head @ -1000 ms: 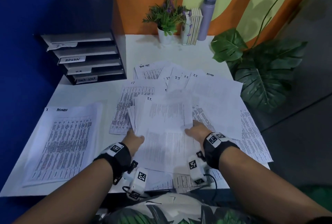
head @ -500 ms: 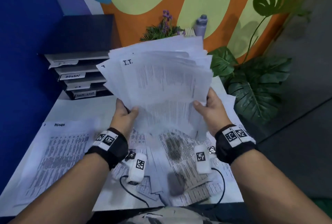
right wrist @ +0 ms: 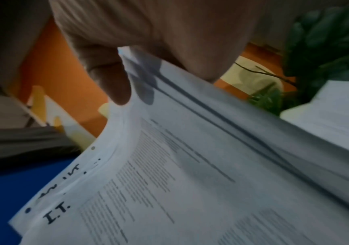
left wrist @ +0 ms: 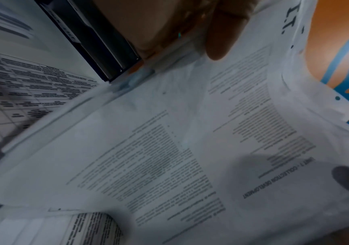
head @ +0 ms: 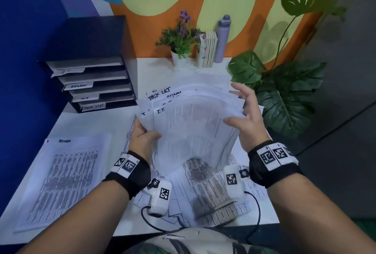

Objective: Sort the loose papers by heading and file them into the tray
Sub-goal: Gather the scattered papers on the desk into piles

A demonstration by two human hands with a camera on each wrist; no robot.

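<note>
Head view: labelled tray [head: 95, 82], slots paperless

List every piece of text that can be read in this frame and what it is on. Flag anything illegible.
"I.T." – top sheet of the held stack of papers
"TASK LIST" – sheet further back in the stack
"ADMIN" – paper pile on the table's left
"ADMIN" – second tray label
"TASK LIST" – bottom tray label
"COLLECTION DEVELOPMENT" – top sheet's heading
Top tray label, third label, body print: too blurred.
</note>
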